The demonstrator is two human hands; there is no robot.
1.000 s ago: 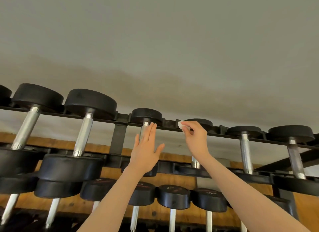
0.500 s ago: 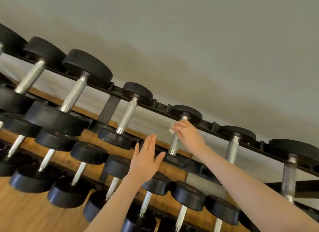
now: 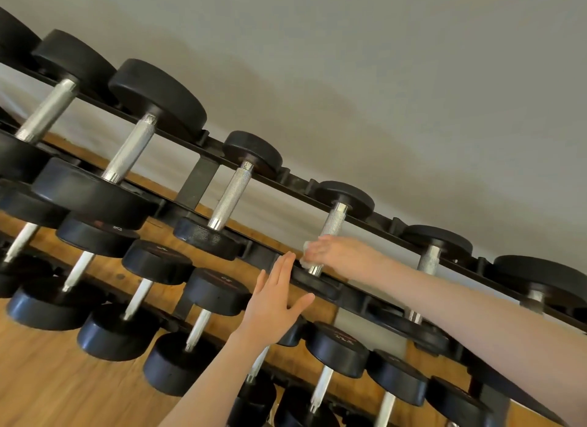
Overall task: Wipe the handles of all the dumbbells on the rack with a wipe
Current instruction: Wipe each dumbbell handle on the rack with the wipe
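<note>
My right hand (image 3: 333, 252) has slid down the knurled handle (image 3: 332, 224) from the top end a second ago to the bottom end now, fingers curled round it with the white wipe (image 3: 307, 257) pinched against the metal. I judge this top-row dumbbell's stroke nearly done, with the others on the rack (image 3: 293, 185) still to check. My left hand (image 3: 274, 299) hovers flat, fingers straight and together, holding nothing. Faint printing sits on the lower dumbbell heads (image 3: 219, 288), too blurred to read.
</note>
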